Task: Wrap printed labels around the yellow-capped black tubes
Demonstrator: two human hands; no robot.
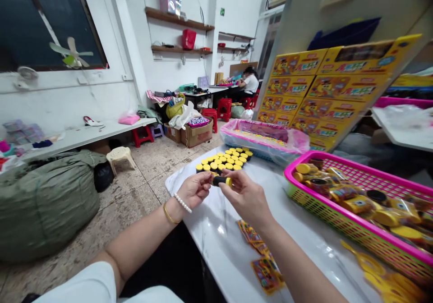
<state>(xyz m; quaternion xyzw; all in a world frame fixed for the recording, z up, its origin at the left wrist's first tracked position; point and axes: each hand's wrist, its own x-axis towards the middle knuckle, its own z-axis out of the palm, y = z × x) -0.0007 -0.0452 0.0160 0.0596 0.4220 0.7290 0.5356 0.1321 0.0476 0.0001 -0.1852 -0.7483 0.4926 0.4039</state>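
Note:
Between the thumb and fingers of my right hand (248,195) lies a small black jar with a yellow lid (221,181), tilted on its side. My left hand (196,189) has its fingertips pinched at the jar's other end, by a small yellowish piece; what exactly they hold is too small to make out. Just beyond both hands, rows of similar black jars with yellow lids (230,158) stand upright on the white table (213,231). Under my right forearm lie several printed yellow-orange cards or packets (267,273), partly covered by the arm.
To the right a pink and green basket (324,206) holds yellow printed jars. Behind it is a plastic-lined basket (233,134). Yellow plastic pieces (372,267) lie at the lower right. Stacked yellow boxes (311,91) stand behind. Another person (251,84) sits at a far table.

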